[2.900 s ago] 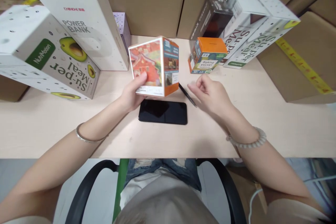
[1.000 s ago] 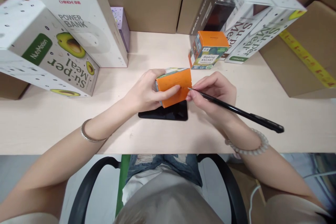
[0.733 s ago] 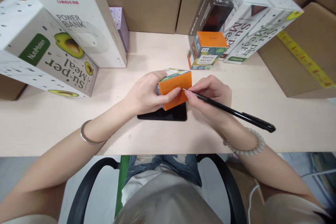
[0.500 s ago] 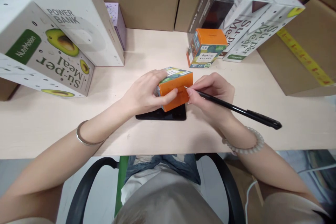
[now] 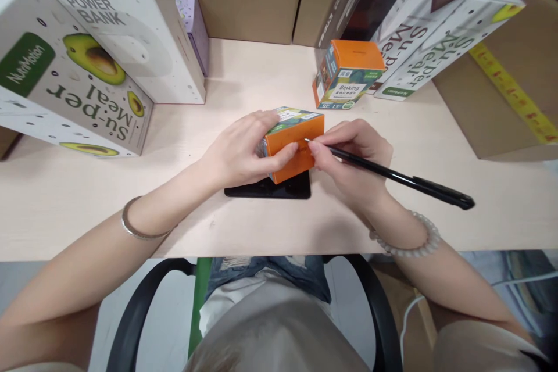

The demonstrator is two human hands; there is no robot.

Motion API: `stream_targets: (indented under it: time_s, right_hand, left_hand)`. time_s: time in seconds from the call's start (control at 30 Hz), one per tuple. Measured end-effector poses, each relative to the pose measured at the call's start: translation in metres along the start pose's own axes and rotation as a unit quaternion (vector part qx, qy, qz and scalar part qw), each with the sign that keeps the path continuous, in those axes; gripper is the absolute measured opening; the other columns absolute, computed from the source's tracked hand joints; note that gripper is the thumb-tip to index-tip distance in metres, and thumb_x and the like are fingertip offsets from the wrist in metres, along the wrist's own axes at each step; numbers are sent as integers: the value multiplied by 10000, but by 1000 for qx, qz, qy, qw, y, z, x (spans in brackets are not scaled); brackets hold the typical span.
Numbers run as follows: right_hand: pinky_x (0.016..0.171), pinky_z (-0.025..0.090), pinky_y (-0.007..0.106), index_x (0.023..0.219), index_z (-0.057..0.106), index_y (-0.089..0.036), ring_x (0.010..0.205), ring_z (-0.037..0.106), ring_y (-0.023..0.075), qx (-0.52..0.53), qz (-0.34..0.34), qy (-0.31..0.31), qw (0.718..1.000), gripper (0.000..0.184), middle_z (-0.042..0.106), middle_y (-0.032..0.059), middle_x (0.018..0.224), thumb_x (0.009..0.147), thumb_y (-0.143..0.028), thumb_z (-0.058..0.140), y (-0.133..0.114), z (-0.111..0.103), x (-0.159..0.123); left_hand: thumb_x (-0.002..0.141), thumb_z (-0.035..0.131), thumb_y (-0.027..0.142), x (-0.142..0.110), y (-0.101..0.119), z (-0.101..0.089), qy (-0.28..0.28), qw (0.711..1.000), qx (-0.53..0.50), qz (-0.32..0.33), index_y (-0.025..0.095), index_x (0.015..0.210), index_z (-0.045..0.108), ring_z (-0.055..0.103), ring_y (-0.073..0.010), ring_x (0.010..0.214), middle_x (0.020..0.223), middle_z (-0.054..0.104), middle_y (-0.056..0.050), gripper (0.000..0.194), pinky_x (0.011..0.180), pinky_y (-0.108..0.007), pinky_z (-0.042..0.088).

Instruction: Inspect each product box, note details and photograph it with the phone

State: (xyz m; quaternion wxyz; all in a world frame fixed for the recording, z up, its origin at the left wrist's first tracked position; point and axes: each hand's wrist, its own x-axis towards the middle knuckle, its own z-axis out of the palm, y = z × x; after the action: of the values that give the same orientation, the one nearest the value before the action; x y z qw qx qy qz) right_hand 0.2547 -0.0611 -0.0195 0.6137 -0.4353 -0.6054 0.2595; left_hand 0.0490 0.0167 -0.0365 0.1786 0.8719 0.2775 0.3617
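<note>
My left hand point(image 5: 248, 148) is closed around a small orange box point(image 5: 291, 167) with a green and blue patterned side. It tilts the box so the plain orange face turns toward me, thumb lying on that face. In my right hand point(image 5: 355, 154) is a black pen point(image 5: 383, 170), pinched near its tip. The pen's point is at the orange face, close to my left thumb; whether it touches cannot be made out. Beneath the box a black phone-like slab point(image 5: 261, 189) lies flat on the table, partly covered. A matching orange box point(image 5: 351, 78) stands farther back.
At the left stand a white Su-per Meal box point(image 5: 93, 90), a tall power bank box point(image 5: 126, 29) and a purple box point(image 5: 192, 26). Behind on the right are a dark box point(image 5: 361, 3), white Su-per Meal boxes point(image 5: 453, 29) and a cardboard carton point(image 5: 483, 104).
The view has shifted slightly, with the boxes at the back moving outward and up in the picture. Both hands keep their hold, and the pen tip stays by the orange face.
</note>
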Motion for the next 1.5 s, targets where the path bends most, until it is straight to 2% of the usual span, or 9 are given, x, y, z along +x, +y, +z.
stream_targets:
  time_s: [0.13,0.33,0.6,0.8,0.97,1.03,1.13,1.3,1.5]
  right_hand:
    - [526,515,306,754,654,-286,563,612,135,4,-5,-16,1000,292,703,-27,694,920,-435,843,1,-4,2]
    - [528,325,314,530,451,-250,469,433,120,-189,93,-144,967,703,457,-20,474,1055,-715,500,-5,-26,15]
    - [676,332,345,626,648,-210,703,687,254,-518,159,-284,791,656,746,115,703,1134,-514,366,-18,-25,28]
    - [689,319,360,910,784,-183,892,773,328,-602,183,-361,689,505,838,156,911,1129,-515,475,-15,-20,28]
    - [784,484,419,1195,770,-131,981,780,364,-598,102,-287,742,545,829,190,1124,1064,-631,599,-12,-11,16]
    - [959,550,491,1354,727,-91,1157,754,400,-528,-7,-330,782,700,798,224,1273,998,-692,679,-9,-7,8]
    - [1159,528,582,1524,610,-14,1365,672,428,-440,-114,-403,794,908,713,279,1475,944,-696,756,-2,-2,-3]
    - [1193,547,607,1493,621,9,1369,684,414,-403,-118,-410,809,724,717,292,1459,989,-484,783,3,-4,-12]
    - [956,684,491,1430,641,-112,1099,759,323,-293,-86,-389,869,693,704,180,1287,803,-315,856,-1,-8,-14]
  left_hand:
    - [960,694,578,-2,-8,-4,-5,1000,-4,10,247,1257,662,744,-329,1140,1209,747,-103,446,1033,-514,619]
    - [893,790,438,-8,-42,-8,68,968,110,214,331,1606,347,684,-346,1200,1380,574,-150,846,872,-482,644]
    - [916,737,721,-4,-47,-22,37,985,143,93,327,1690,228,651,-382,1318,1472,622,-136,1007,1264,-674,418]
    - [831,787,824,-4,-56,-25,41,987,153,26,303,1672,300,559,-455,1465,1579,560,-181,1103,1268,-692,385]
    - [749,859,835,-7,-62,-27,58,987,151,-2,299,1686,288,553,-482,1465,1571,546,-208,1222,1219,-669,454]
    - [777,871,786,-8,-60,-27,66,987,148,-2,314,1683,292,577,-462,1444,1551,555,-200,1175,1203,-654,486]
    - [850,854,693,-8,-55,-27,68,987,144,-1,330,1684,267,588,-428,1439,1531,564,-191,1083,1198,-645,510]
    - [875,852,605,-9,-55,-27,54,989,135,19,337,1664,291,560,-431,1486,1558,549,-172,1005,1226,-680,479]
    - [890,837,580,-7,-59,-30,34,989,141,18,343,1679,269,532,-435,1513,1592,529,-167,1001,1249,-669,439]
